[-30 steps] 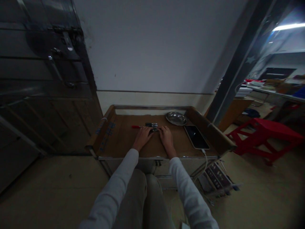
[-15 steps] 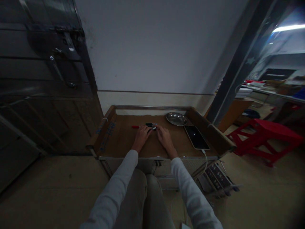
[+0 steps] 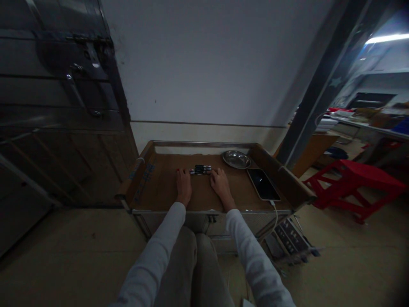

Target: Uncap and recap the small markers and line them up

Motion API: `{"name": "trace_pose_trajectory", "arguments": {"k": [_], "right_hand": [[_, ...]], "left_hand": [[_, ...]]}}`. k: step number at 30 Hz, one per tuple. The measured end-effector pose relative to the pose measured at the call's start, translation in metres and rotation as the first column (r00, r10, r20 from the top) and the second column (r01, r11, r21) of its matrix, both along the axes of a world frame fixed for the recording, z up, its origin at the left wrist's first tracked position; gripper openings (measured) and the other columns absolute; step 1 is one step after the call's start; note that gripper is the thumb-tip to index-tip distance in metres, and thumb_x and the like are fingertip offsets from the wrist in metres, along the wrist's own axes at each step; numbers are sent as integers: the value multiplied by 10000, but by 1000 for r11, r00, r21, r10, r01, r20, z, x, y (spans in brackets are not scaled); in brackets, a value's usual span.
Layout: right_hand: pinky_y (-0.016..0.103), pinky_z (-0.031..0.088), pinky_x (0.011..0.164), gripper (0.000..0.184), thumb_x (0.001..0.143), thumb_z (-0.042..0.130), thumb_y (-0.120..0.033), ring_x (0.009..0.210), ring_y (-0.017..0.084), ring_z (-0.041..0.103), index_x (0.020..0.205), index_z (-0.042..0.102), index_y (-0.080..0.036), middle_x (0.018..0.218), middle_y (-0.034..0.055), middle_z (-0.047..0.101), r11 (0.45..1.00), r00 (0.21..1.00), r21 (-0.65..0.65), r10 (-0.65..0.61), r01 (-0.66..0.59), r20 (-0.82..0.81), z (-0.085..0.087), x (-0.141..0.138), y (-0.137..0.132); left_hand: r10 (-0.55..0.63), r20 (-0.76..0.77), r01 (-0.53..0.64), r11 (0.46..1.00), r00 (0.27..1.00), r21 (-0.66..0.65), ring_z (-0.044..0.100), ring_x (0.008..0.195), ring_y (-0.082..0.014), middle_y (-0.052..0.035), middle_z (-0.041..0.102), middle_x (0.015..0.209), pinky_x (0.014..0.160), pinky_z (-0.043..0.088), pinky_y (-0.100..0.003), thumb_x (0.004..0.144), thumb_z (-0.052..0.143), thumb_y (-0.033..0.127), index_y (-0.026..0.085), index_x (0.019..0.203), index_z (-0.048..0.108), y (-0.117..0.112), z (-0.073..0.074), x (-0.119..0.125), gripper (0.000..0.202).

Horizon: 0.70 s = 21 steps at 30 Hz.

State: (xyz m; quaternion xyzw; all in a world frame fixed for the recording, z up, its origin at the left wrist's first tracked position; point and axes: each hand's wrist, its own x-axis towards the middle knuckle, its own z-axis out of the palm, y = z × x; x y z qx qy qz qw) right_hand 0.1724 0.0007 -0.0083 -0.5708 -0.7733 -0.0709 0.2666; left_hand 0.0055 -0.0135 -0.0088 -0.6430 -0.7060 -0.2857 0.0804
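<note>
Several dark pens (image 3: pixel 202 167) with light ends lie side by side, pointing left to right, on the brown board of the small table. My left hand (image 3: pixel 184 186) is at the left, its fingers closed over a pen with a red end (image 3: pixel 177 170), most of which they hide. At the right ends of the dark pens is my right hand (image 3: pixel 220 183), fingers curled and fingertips at the lowest pen. Exactly how those fingertips grip is too small to make out.
A round metal dish (image 3: pixel 237 159) stands at the back right of the brown tabletop (image 3: pixel 162 187). In front of it lies a phone (image 3: pixel 263 184) with a white cable (image 3: pixel 275 213). Raised side rails (image 3: pixel 284 179) edge the table. A red stool (image 3: pixel 358 183) stands to the right.
My left hand has moved left, from the middle of the pens to the red-ended pen. My right hand stays near the right ends; the dark pens now show more fully, lined up together.
</note>
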Motion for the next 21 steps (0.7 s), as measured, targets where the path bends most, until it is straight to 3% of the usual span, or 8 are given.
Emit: {"name": "trace_pose_trajectory", "arguments": {"k": [11, 17, 21], "right_hand": [[306, 341, 822, 211, 874, 425, -208, 954, 219, 461, 1010, 583, -173, 1016, 102, 558, 999, 999, -28, -36, 36, 33, -1, -2, 4], [310, 335, 812, 208, 877, 440, -248, 958, 221, 466, 1017, 572, -168, 1013, 100, 570, 998, 997, -32, -58, 60, 50, -3, -2, 7], [313, 333, 821, 224, 895, 414, -279, 958, 218, 470, 996, 590, -184, 1015, 100, 560, 997, 996, -39, -67, 69, 54, -3, -3, 6]], "left_hand": [[-36, -4, 36, 999, 999, 6, 510, 964, -210, -136, 510, 1023, 837, 438, -325, 898, 321, 82, 99, 1021, 528, 18, -5, 0, 241], [-364, -9, 364, 931, 931, 14, 532, 941, -181, -83, 523, 1005, 849, 443, -301, 900, 409, 193, 155, 989, 536, 17, -4, 7, 159], [-425, 37, 426, 905, 904, -4, 531, 969, -177, -70, 535, 1005, 886, 431, -311, 877, 462, 182, 165, 953, 545, 19, -4, 8, 114]]}}
